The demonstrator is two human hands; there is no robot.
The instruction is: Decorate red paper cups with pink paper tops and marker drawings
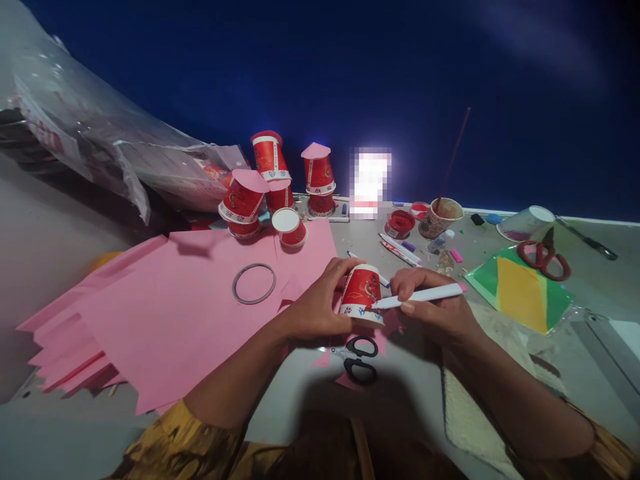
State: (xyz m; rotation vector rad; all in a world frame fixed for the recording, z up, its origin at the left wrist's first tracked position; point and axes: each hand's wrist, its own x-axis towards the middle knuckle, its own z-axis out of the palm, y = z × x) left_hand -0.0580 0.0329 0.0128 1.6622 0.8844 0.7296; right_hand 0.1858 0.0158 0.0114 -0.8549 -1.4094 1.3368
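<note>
Clasping a tapered red paper cup (359, 288), rim down, near loop-handled scissors (351, 365), that left hand (323, 293) curls its fingers; the right hand (440, 313) pinches a smooth white marker (425, 295) at the cup's patterned band

A bright white upright rectangle (370, 180), blurred into blocks.
What it shows is hard to tell; a clear crinkled plastic bag (100, 123) and mustard-brown patterned fabric sleeves (185, 440) are cut off by the edges.
</note>
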